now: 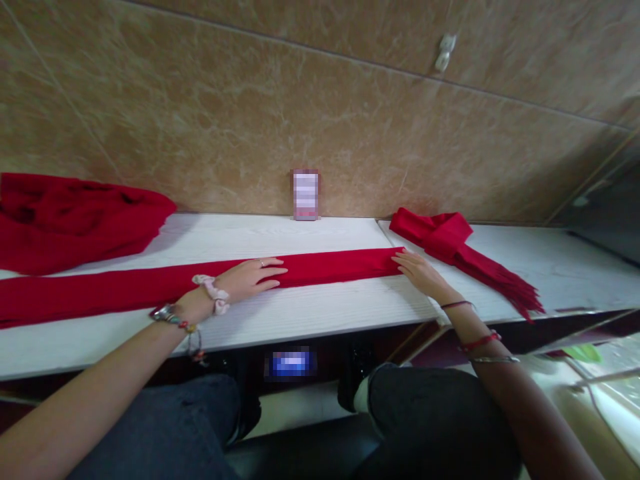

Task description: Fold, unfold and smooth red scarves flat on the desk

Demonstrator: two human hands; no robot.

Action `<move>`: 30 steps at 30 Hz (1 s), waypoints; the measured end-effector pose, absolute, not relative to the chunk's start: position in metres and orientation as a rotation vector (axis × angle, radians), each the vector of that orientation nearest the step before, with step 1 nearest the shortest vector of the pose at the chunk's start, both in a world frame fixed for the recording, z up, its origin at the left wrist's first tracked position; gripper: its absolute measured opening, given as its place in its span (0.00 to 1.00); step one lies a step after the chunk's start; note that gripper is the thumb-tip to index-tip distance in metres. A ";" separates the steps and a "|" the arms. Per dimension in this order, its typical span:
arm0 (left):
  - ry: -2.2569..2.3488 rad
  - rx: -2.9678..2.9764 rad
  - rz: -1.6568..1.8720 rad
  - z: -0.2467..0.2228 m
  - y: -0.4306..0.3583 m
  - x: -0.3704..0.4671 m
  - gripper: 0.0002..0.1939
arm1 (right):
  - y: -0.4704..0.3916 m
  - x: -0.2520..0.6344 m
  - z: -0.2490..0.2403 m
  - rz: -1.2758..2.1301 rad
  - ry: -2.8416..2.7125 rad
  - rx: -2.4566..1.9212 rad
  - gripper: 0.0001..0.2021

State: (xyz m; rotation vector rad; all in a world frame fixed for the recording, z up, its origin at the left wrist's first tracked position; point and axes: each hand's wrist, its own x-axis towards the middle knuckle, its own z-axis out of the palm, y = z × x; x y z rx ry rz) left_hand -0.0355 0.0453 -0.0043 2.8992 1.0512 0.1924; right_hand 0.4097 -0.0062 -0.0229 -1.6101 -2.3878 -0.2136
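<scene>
A long red scarf (pixel 330 265) lies folded into a narrow flat strip across the white tabletop, running off the left edge of the view. My left hand (pixel 250 277) rests palm down on its middle, fingers stretched out. At the strip's right end, my right hand (pixel 420 272) touches the edge with outstretched fingertips. Beyond my right hand lies a second red scarf (pixel 445 243), folded over itself, with its fringed end pointing toward the front edge. A loose heap of red cloth (pixel 80 223) is at the far left, behind the strip.
A phone-sized blurred object (pixel 305 195) leans upright against the brown tiled wall (pixel 240 120). The white tabletop (pixel 325 303) ends just in front of my knees. Below it sits a blurred blue item (pixel 291 363). A dark panel (pixel 605 193) stands at the right.
</scene>
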 end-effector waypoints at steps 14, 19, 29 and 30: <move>1.063 2.979 0.094 0.014 0.043 -0.015 0.20 | -0.012 0.399 -0.015 -0.172 -2.364 -1.770 0.17; 1.105 2.990 0.047 0.010 0.045 -0.024 0.20 | -0.014 0.403 -0.009 -0.161 -2.471 -1.704 0.17; 1.158 3.019 -0.042 0.014 0.043 -0.022 0.17 | -0.002 0.408 -0.021 -0.398 -2.573 -1.617 0.16; 1.159 3.011 -0.050 0.015 0.042 -0.021 0.17 | -0.001 0.409 -0.021 -0.408 -2.563 -1.607 0.16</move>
